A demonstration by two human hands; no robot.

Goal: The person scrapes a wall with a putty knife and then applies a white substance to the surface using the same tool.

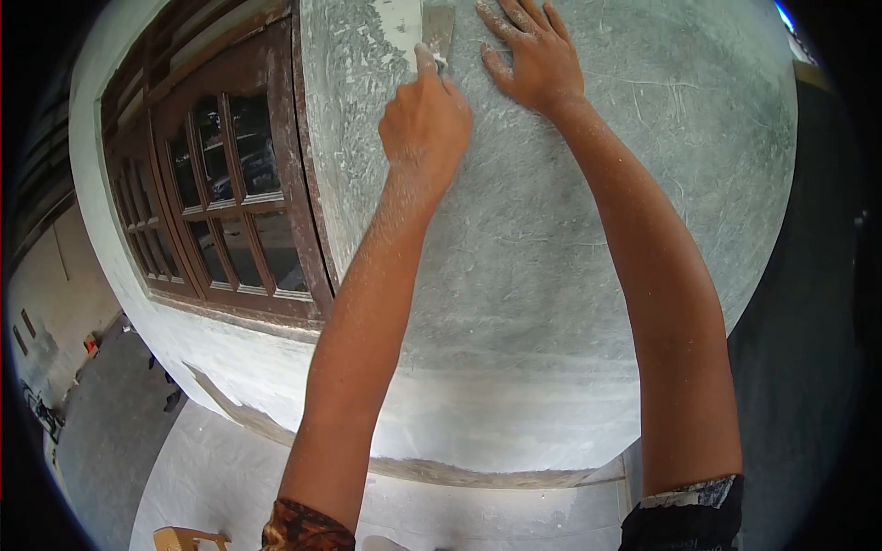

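My left hand [424,119] is closed around the handle of a scraper [439,32], with one finger stretched along it. The scraper's flat blade lies against the wall near the top, beside a pale patch [397,28] of peeling coating. To the right, my right hand [536,53] rests on the grey wall [524,266] with its fingers spread and holds nothing. White dust covers both hands and the forearms. Most of the scraper's handle is hidden in my left hand.
A brown wooden window [216,174] with glass panes is at the left. Pale sheeting [211,468] covers the floor below, where part of a tan wooden piece [188,539] shows. A dark area lies beyond the wall's right edge.
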